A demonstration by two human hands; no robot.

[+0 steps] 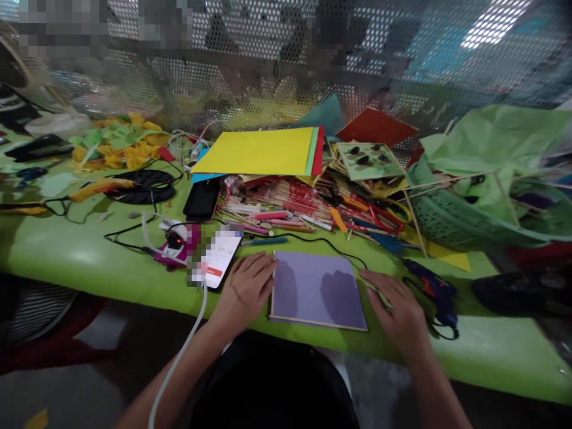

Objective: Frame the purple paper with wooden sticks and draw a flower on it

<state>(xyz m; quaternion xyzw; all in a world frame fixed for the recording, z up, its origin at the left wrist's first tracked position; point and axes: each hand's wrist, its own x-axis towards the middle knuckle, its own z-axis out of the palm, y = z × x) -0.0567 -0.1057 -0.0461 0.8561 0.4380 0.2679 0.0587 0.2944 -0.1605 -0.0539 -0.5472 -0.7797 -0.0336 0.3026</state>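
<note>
1. Left hand (247, 288) lies flat, fingers loosely extended and grasping nothing, tips at the left edge of the purple card (310, 286); light, even pressure should stop sliding.
2. Right hand (400, 307) is half curled beside the right edge; I cannot tell whether it pinches anything.
3. Between them, the card lies on the worktop (500, 342); keep its pale edge strips (317, 323) flush.
4. Mind the glue gun (440, 295) beyond the right hand.

Between left hand (248, 286) and right hand (400, 307), purple card (310, 286), sticks (313, 322) along two edges. Beside left hand, lit phone (221, 255); beside right hand, glue gun (440, 295).
</note>
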